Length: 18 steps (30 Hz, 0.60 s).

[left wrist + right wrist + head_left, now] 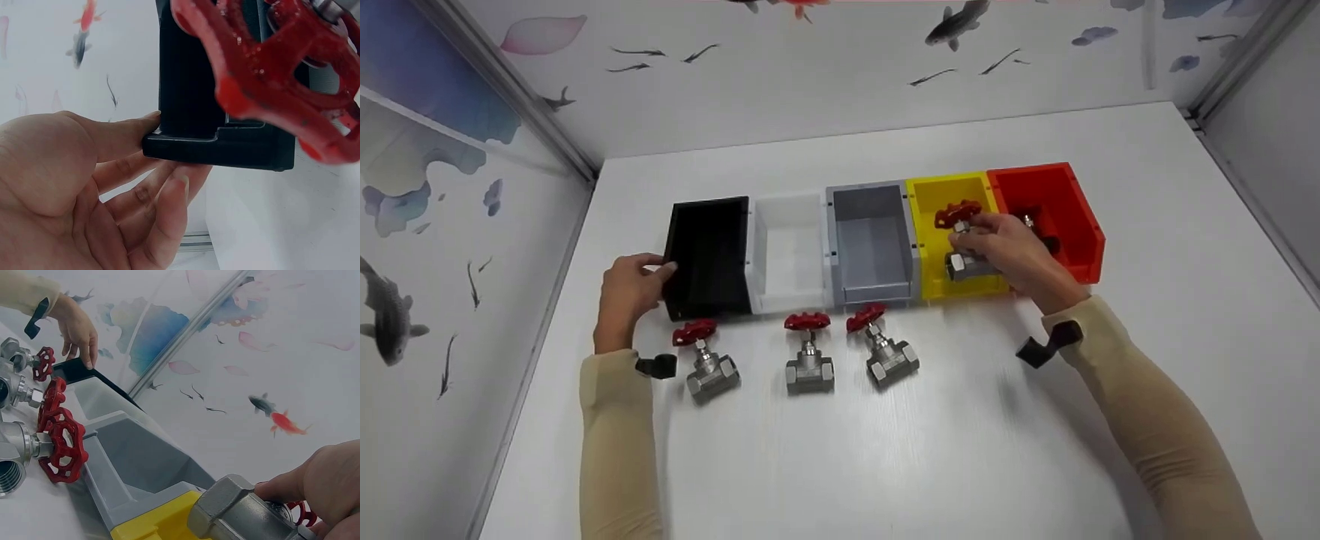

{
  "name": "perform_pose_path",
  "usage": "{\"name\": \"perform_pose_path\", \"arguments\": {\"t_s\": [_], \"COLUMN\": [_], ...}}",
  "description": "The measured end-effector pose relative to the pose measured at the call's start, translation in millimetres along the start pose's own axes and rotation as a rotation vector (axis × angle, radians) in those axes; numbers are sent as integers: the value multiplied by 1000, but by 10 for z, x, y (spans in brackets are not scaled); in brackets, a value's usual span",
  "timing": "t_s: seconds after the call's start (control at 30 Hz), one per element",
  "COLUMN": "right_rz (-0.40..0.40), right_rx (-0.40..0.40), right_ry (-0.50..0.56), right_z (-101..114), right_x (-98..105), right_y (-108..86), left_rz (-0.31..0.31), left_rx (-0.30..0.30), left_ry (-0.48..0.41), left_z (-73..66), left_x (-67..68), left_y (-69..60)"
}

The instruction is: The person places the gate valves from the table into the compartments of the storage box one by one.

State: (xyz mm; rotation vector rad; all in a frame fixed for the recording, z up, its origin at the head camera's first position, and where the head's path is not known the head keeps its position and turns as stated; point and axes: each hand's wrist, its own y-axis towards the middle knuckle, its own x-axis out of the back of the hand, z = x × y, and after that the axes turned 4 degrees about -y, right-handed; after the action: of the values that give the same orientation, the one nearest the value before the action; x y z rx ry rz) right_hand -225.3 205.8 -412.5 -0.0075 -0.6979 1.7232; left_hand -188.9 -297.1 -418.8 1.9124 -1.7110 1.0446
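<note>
Red plastic bin occupied, three red-wheeled metal valves lay unbinned, the right hand gripping another valve at the yellow bin, the left pinching the black bin.

A silver metal valve with hexagonal ends is gripped by the right hand over the open yellow bin, its red handwheel toward the bin's back, while the open-topped black bin, pinched at its left side by the left hand, sits on the worktop.
</note>
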Motion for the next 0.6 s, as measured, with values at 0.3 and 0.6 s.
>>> {"name": "perform_pose_path", "arguments": {"t_s": [0.3, 0.6], "right_rz": [-24, -62], "right_rx": [-8, -20], "right_ry": [-4, -36], "right_z": [64, 35], "right_x": [-31, 3], "right_y": [71, 101], "left_rz": [-7, -13], "left_rx": [12, 1], "left_ry": [9, -5], "left_z": [-19, -38], "left_x": [49, -18], "left_y": [-29, -16]}}
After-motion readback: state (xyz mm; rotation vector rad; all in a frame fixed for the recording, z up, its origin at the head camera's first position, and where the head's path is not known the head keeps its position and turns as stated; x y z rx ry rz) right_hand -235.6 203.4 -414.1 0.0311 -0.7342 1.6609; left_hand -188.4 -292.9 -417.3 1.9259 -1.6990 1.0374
